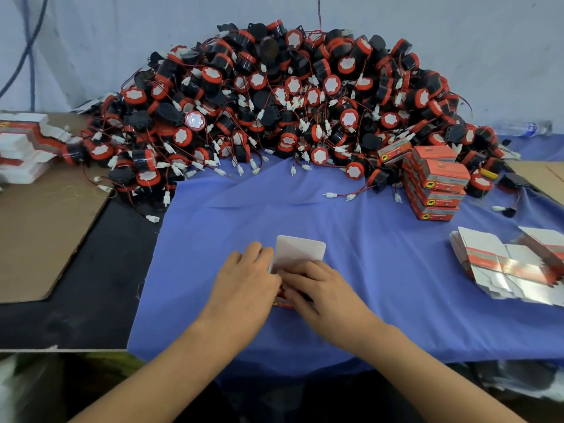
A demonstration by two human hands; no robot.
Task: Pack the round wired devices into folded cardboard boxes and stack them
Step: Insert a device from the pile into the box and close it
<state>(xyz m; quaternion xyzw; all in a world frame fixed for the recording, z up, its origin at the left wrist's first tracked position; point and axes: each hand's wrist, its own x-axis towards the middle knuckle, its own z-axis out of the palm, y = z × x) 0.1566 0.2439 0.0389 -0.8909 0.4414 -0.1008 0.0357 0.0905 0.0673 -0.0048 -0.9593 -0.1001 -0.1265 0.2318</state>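
From my head camera, looking down, I have one box (300, 253) on the blue cloth (305, 209) right in front of me, its white flap standing open on the far side. My left hand (247, 276) grips its left side with the fingers (259, 251) curled against the wall. My right hand (317, 288) lies over the near end, its fingers bent onto the card. I cannot tell whether a device is already inside; only a bit of red and black shows under my hands. The card looks thin and light, easy to crease or crush, so I judge it is best held by the side walls and folded along its scored edges, not squeezed in the middle. The round devices (274, 102) lie in one big heap at the back of the desk (91, 270), far too many to count. They look like hard plastic, light, with thin wires that tangle, so I would lift one by its body, not by the wire. The packed boxes (436, 184) stand stacked at my right; I count at least five, with one more lying on the heap beside them. Flat boxes (512, 264) wait in two bundles, one at my right and one at far left. One bottle (525, 128) lies at the back right.
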